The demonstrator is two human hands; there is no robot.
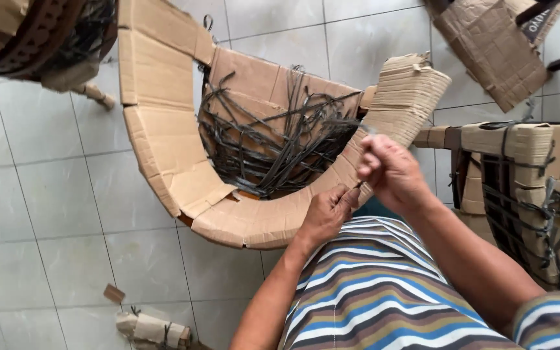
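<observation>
We see a curved chair frame (183, 162) wrapped in tan cardboard. Our left hand (328, 214) pinches its edge; our right hand (390, 172) grips a dark strap (332, 126), fingers closed.

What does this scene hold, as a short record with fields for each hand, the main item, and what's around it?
left hand: pinching the cardboard edge of the wrapped chair frame
right hand: fist closed near the cardboard-wrapped armrest, gripping something too thin to identify
main item: curved chair frame covered in cardboard, with dark straps tangled across its middle
nearby: another wrapped chair at right, cardboard scrap on the tiled floor
</observation>
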